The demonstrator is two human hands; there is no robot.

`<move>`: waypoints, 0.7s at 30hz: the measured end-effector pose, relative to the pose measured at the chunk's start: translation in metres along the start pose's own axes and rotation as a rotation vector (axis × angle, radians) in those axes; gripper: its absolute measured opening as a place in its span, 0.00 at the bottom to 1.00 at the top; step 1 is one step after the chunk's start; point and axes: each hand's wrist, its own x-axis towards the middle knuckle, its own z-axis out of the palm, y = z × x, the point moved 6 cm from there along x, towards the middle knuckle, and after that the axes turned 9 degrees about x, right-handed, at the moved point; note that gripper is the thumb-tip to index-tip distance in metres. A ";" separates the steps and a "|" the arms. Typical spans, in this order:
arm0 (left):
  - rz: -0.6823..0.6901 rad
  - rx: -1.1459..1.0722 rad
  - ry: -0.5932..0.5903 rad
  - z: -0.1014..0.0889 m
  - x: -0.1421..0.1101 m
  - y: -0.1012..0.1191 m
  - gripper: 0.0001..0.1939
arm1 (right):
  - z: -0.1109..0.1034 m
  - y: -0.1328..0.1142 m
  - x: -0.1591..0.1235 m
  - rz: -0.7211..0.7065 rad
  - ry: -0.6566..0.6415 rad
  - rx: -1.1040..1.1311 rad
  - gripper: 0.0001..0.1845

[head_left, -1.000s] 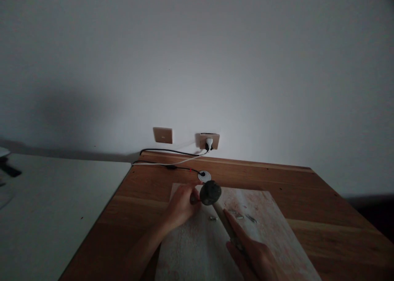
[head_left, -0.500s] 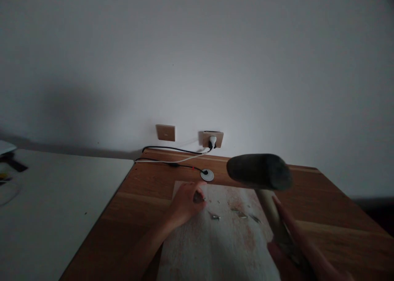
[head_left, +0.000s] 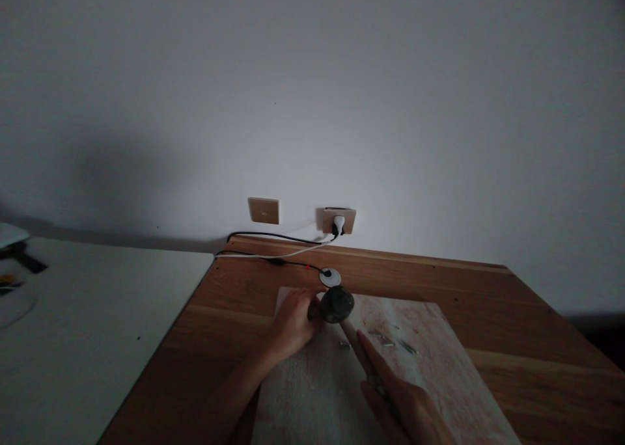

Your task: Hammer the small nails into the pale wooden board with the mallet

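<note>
My right hand [head_left: 405,399] is wrapped round the pale handle of a mallet [head_left: 359,347]. The mallet's thick dark head is low over the upper left part of a whitish, reddish-stained board [head_left: 312,393]. Right beside that head, my left hand [head_left: 295,321] rests on the board with its fingers curled and closed. A small dark patch shows between fingers and mallet head; what the left hand holds is hidden. Small shiny metal pieces lie on the board: one piece [head_left: 344,345] below the mallet head, and several slim pieces [head_left: 407,347] right of the handle.
The board lies on a brown wooden table [head_left: 488,328] against a grey wall. Behind it are a round cable outlet [head_left: 331,277], a wall socket with a white plug [head_left: 338,224] and black and white cables [head_left: 273,235]. At left is a white surface [head_left: 97,302].
My right hand has swung the mallet down and left, from raised on the right to beside my left hand. The left hand stays in about the same place, its fingers curled.
</note>
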 end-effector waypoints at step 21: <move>0.212 0.237 0.024 -0.016 -0.015 0.035 0.28 | -0.059 -0.003 -0.012 0.041 0.065 -0.103 0.33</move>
